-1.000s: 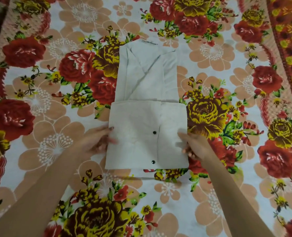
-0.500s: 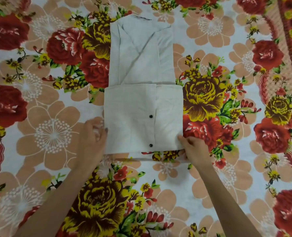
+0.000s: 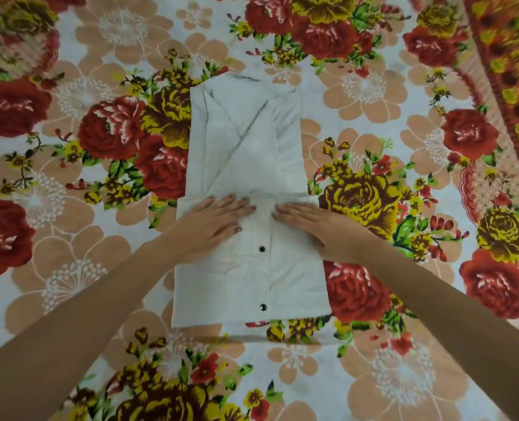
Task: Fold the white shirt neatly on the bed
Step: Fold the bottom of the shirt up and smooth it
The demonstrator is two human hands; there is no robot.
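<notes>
In the middle of the floral-printed bedsheet (image 3: pixel 70 284) lies the soft white cloth shirt (image 3: pixel 246 141), folded narrow with its lower part doubled up over the body. Your left hand (image 3: pixel 218 220) and right hand (image 3: pixel 316 226) both press flat on that doubled panel near its upper edge, fingers straight and close together, pinching nothing. The cloth looks light and limp, so expect sliding and creasing. Take hold at the near corners, level with the lower black button (image 3: pixel 263 306), and lift evenly.
</notes>
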